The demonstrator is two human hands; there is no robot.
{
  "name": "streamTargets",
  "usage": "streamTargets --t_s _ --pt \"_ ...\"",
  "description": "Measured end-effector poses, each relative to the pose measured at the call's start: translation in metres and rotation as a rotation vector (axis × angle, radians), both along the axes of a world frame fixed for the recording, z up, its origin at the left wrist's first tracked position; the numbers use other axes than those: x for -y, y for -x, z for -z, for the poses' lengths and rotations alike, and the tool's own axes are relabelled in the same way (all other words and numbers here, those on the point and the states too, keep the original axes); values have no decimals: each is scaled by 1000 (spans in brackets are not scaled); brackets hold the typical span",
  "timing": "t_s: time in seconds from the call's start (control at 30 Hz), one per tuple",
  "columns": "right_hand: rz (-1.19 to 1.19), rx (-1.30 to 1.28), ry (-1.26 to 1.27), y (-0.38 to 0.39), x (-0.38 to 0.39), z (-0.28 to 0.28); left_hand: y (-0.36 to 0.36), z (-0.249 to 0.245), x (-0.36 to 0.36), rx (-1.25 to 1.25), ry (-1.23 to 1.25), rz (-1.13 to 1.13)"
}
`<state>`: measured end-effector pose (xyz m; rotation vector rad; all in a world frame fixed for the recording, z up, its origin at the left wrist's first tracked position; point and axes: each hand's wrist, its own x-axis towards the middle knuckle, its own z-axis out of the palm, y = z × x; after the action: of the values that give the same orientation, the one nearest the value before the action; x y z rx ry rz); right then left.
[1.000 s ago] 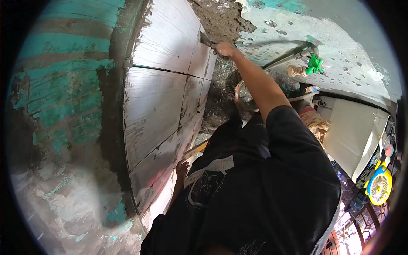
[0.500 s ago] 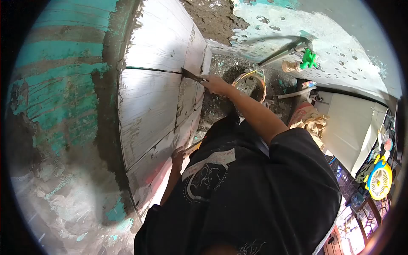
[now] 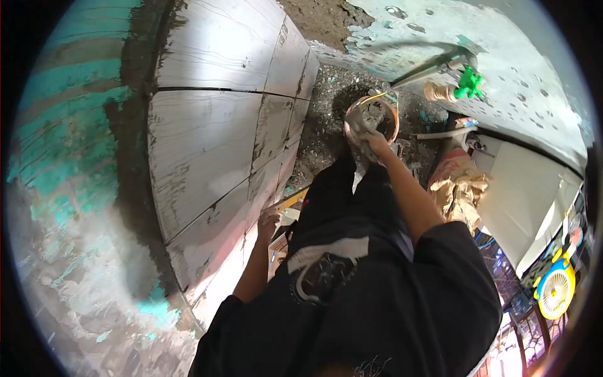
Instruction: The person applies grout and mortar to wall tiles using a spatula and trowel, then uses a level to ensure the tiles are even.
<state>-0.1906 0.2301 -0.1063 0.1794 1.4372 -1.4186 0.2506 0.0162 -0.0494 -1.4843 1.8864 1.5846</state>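
Observation:
My right hand (image 3: pixel 375 146) is closed around a flat, mortar-smeared trowel (image 3: pixel 356 120). The trowel blade lies over the near-left rim of a round orange-brown bucket (image 3: pixel 395 129) on the floor. On the left, grey-white tiles (image 3: pixel 201 138) cover the wall, with a dark joint line across them. My left hand (image 3: pixel 269 221) is low beside the tiles, its fingers curled at the end of a yellow bar (image 3: pixel 292 200). Whether those fingers grip the bar itself is hard to make out.
A green tap (image 3: pixel 468 83) juts from the pitted wall, with a pipe beside it. Rubble (image 3: pixel 330 91) covers the floor around the bucket. To the right are a crumpled paper sack (image 3: pixel 461 188), a white panel (image 3: pixel 527 188) and a yellow-and-blue fan (image 3: pixel 557 289).
My right hand has moved with the trowel from the tile joint down and right to the bucket. The view has shifted slightly, and my left hand stays by the yellow bar.

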Motion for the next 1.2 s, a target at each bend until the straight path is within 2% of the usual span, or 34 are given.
streamTargets --t_s 0.07,0.1,0.13,0.17,0.2,0.23,0.27,0.3,0.37,0.47,0.5,0.53,0.57,0.6,0.63,0.67,0.7,0.77,0.87,0.97,1.03,1.07,1.13,1.2 --pt "-44 -92 -219 3 -27 28 44 -36 -27 125 -225 -370" --pt "-71 -178 -289 -3 -46 57 24 -16 -37 -34 -127 -166" --pt "-94 -277 -348 -5 -65 100 -21 38 -47 -86 26 -15" --pt "-231 -513 -309 -6 -102 175 -6 36 -57 -126 -122 -176" --pt "-272 -545 -319 -11 -112 194 6 33 -72 -157 -270 -334" --pt "-312 -577 -329 -15 -121 211 -3 48 -86 -166 -224 -315" --pt "-258 -422 -389 -4 -113 196 -10 69 -96 -181 -174 -289" --pt "-358 -569 -444 -6 -116 221 -12 80 -110 -109 -24 -135" --pt "-595 -840 -495 -9 -138 285 -8 92 -128 0 62 -8" --pt "-977 -1244 -481 -1 -154 364 38 74 -140 59 -129 -91" --pt "-1100 -1383 -468 -1 -152 384 46 65 -139 127 -111 -1" --pt "-1145 -1406 -553 5 -140 385 50 66 -136 191 -90 90" --pt "-1194 -1426 -639 11 -129 386 45 70 -139 233 -89 58" --pt "-1158 -1292 -794 1 -102 382 26 80 -138 296 -75 31" --pt "-1156 -1329 -767 -4 -121 437 1 93 -141 183 -127 -58" --pt "-1152 -1367 -743 -7 -139 494 -5 95 -140 211 -133 -60" --pt "-1174 -1237 -786 -9 -125 490 -7 95 -138 236 -139 -59" --pt "-1212 -973 -862 6 -102 448 -4 92 -133 252 -130 -38" --pt "-978 -906 -971 9 -93 434 -6 97 -125 310 -143 57" --pt "-943 -858 -1010 18 -89 415 3 97 -120 341 -189 20" --pt "-936 -831 -1009 18 -95 429 8 96 -117 354 -202 16" --pt "-932 -814 -1001 18 -110 453 11 96 -116 356 -217 8" --pt "-895 -803 -983 17 -112 457 13 95 -115 343 -224 7" --pt "-830 -815 -962 17 -101 422 14 94 -116 311 -209 21"
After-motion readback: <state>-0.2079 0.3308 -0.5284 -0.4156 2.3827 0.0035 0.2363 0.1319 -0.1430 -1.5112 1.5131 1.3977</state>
